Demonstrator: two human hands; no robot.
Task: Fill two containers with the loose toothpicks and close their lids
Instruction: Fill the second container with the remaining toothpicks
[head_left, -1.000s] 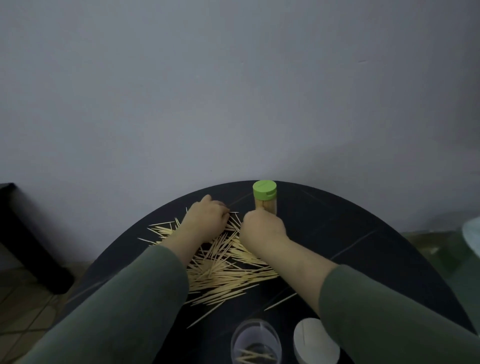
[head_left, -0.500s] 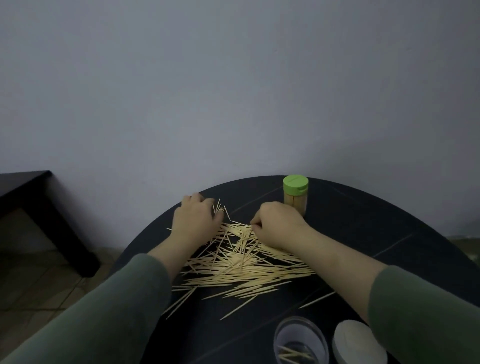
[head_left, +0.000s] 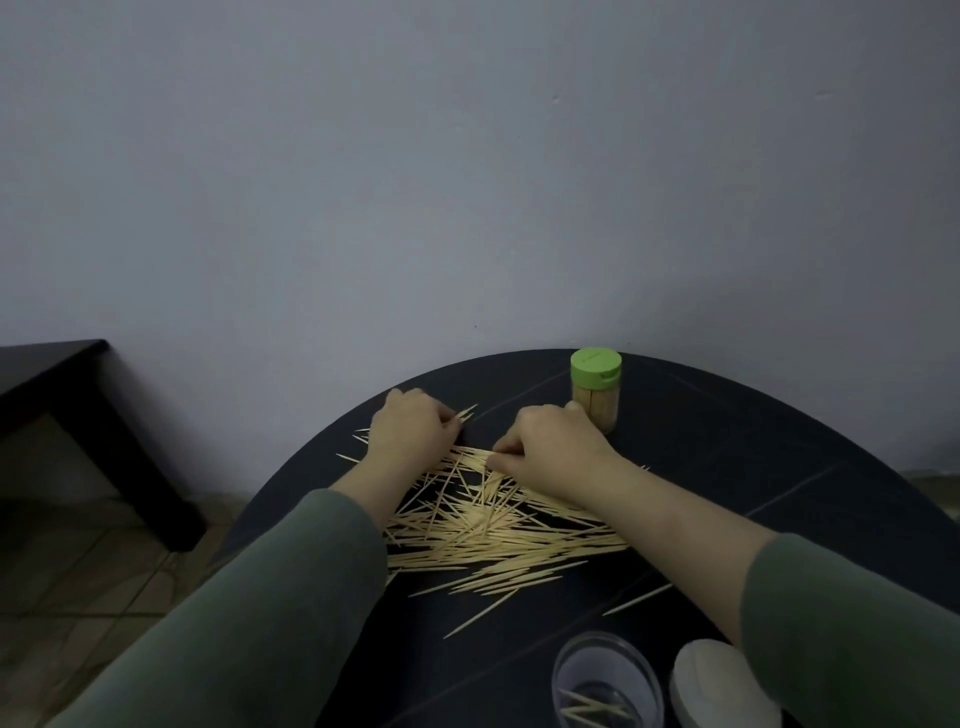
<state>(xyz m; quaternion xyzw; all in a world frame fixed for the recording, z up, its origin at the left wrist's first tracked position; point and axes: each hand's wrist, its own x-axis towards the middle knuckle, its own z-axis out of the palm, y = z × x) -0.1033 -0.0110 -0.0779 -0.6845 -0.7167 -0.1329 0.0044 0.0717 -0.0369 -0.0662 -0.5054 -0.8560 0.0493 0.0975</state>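
A heap of loose toothpicks (head_left: 488, 525) lies on the round black table (head_left: 727, 467). At the heap's far left, my left hand (head_left: 413, 431) grips a small bunch of toothpicks whose tips stick out to the right. My right hand (head_left: 556, 447) pinches toothpicks at the heap's far edge, its fingers curled. Behind my right hand stands a clear container (head_left: 597, 402) full of toothpicks, with its green lid (head_left: 596, 365) on. Close to the near edge sits an open clear container (head_left: 605, 686) holding a few toothpicks. Its white lid (head_left: 719, 683) lies to its right.
The table stands against a plain grey wall. A dark low table (head_left: 78, 395) stands at the left on a tiled floor (head_left: 78, 571). A few stray toothpicks (head_left: 636, 600) lie between the heap and the open container.
The view has swung left, so the table sits further right in frame. Both hands have stayed at the heap's far edge, gathering toothpicks; the left now shows tips poking from its grip.
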